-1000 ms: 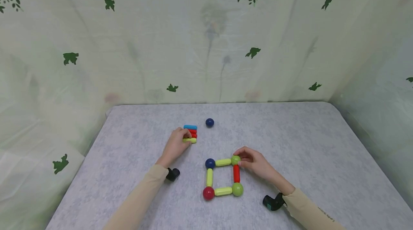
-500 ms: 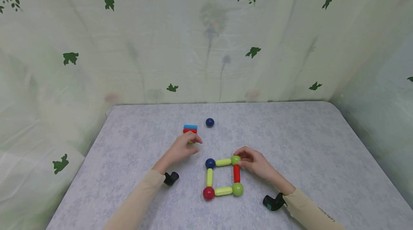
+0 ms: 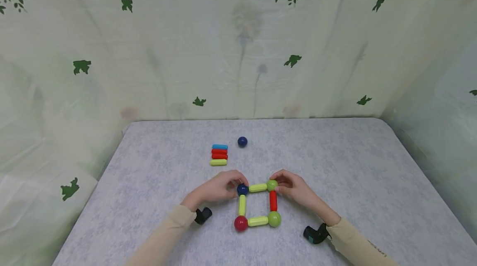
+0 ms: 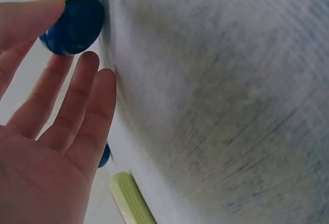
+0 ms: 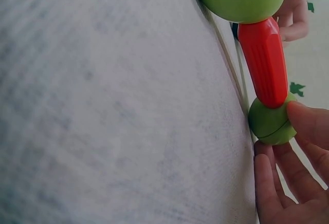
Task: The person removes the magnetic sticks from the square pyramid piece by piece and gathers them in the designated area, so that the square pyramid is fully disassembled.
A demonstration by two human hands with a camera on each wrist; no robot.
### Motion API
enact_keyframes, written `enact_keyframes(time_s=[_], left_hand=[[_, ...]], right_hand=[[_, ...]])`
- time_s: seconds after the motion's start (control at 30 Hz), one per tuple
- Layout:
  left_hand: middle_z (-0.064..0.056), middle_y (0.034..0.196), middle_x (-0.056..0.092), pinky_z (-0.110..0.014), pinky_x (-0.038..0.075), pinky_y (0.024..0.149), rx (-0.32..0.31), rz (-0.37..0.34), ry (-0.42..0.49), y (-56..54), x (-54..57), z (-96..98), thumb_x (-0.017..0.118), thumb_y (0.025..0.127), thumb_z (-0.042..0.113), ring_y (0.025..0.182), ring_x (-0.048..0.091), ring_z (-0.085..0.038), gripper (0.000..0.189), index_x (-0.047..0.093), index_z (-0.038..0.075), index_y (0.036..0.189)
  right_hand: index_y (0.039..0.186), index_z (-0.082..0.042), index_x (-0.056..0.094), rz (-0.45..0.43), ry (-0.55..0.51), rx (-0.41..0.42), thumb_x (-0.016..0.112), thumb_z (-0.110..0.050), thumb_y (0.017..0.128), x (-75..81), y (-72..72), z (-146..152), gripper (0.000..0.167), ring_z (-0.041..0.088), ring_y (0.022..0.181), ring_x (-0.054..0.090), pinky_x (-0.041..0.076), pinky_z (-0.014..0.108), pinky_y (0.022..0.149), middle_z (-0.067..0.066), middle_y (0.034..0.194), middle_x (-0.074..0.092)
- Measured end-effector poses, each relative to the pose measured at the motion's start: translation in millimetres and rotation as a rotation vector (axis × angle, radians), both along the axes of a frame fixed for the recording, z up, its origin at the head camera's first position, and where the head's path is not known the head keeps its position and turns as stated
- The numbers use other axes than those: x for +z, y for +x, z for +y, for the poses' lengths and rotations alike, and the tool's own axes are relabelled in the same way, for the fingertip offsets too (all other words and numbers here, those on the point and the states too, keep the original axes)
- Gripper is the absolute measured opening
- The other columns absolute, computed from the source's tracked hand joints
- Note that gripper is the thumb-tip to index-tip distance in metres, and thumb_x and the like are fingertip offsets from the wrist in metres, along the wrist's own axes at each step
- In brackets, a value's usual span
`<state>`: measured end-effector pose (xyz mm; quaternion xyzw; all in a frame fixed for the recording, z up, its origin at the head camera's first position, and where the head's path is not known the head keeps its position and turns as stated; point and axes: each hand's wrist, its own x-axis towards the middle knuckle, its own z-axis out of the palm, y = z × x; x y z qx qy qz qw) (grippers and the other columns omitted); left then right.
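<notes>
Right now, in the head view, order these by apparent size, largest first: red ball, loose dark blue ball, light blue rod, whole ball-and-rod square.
1. Ball-and-rod square
2. Red ball
3. Loose dark blue ball and light blue rod: too alike to rank

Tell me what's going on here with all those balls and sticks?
Someone is handling a square made of balls and sticks on the table. The left hand holds its blue corner ball, and the right hand holds its far green ball. The square has all four sides joined. Four spare sticks and a spare blue ball lie farther back, with no hand on them.
</notes>
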<state>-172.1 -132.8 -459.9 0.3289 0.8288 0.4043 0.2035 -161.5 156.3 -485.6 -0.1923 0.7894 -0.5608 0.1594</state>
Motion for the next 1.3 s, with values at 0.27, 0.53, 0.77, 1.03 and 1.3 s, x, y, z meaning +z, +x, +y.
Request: enact_keyframes(time_s=[0.27,0.53,0.77,1.03,1.3], left_hand=[[0.007,0.108,0.061,-0.027,0.047,0.088,-0.032,0.071,-0.052,-1.5,-6.2,5.8,0.063,0.084,-0.006,0.095,0.054,-0.009,0.033,0.063,0.014,0.111],[0.004,0.107,0.061,-0.027,0.048,0.086,-0.046,0.107,-0.049,-2.0,-6.6,6.3,0.065,0.084,-0.006,0.094,0.055,-0.01,0.031,0.062,0.011,0.11],[0.005,0.108,0.059,-0.027,0.047,0.085,-0.03,0.166,-0.091,-0.6,-3.3,6.9,0.069,0.083,0.001,0.094,0.053,-0.011,0.032,0.062,0.011,0.113],[0.007,0.107,0.054,-0.028,0.046,0.086,-0.023,0.211,-0.132,-0.6,0.6,6.0,0.068,0.084,0.005,0.098,0.049,-0.011,0.027,0.066,0.014,0.11],[0.005,0.107,0.054,-0.025,0.048,0.084,0.01,0.199,-0.09,-0.8,-2.0,1.5,0.069,0.085,0.003,0.095,0.052,-0.01,0.029,0.066,0.012,0.113]], right_hand=[[0.115,-0.004,0.06,0.001,-0.011,0.001,0.063,-0.005,0.091,0.3,0.0,0.4,0.024,0.025,0.103,0.059,0.049,0.026,0.086,0.008,0.111,0.061],[0.115,-0.004,0.06,0.002,-0.009,0.001,0.063,-0.004,0.091,0.2,0.6,0.0,0.024,0.025,0.103,0.058,0.048,0.026,0.086,0.008,0.111,0.061],[0.115,-0.002,0.06,-0.005,-0.003,-0.003,0.062,-0.002,0.091,0.1,1.0,-1.0,0.024,0.025,0.102,0.058,0.048,0.025,0.087,0.009,0.111,0.061],[0.115,-0.001,0.059,0.022,0.008,0.001,0.062,-0.003,0.092,-1.0,1.9,-1.5,0.024,0.026,0.103,0.059,0.048,0.027,0.086,0.011,0.112,0.061],[0.115,-0.002,0.06,0.016,0.001,-0.004,0.063,-0.004,0.091,-1.6,1.3,-0.8,0.024,0.025,0.102,0.059,0.048,0.027,0.086,0.01,0.111,0.061]])
